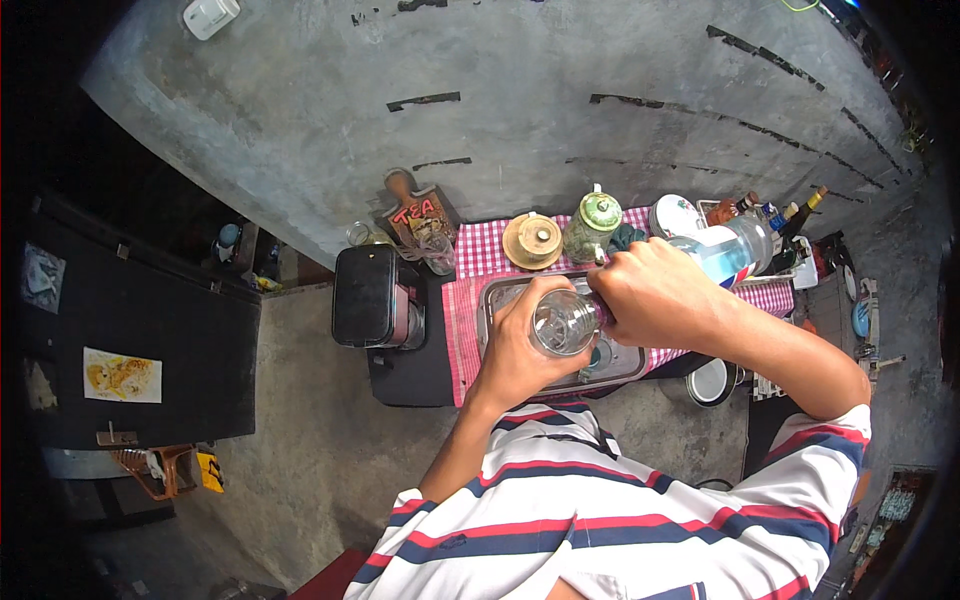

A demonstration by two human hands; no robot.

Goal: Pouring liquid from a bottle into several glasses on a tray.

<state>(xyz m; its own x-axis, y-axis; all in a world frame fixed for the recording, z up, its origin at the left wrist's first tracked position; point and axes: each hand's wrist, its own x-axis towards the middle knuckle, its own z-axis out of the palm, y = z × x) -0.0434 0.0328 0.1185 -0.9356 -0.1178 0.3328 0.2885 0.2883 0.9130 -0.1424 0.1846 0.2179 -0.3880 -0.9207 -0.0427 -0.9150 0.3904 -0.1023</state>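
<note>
My left hand (525,345) is wrapped round a clear drinking glass (560,325), held over a metal-rimmed tray (632,365). Close against the glass's right side, my right hand (645,290) is closed in a fist. From behind that fist a large clear bottle (740,250) with a blue, white and red label slants up to the right. The bottle's neck is mostly hidden by my fingers, and something purple shows between the fist and the glass. I cannot tell whether liquid is flowing. Another small glass (600,357) sits on the tray below.
Behind the tray stand a lidded brown pot (533,242) and a green-lidded jar (594,225) on checked cloth. A black appliance (375,298) is at the left, near a wooden tea sign (418,212). Dark bottles (800,215) and a white-rimmed pot (710,382) are at the right.
</note>
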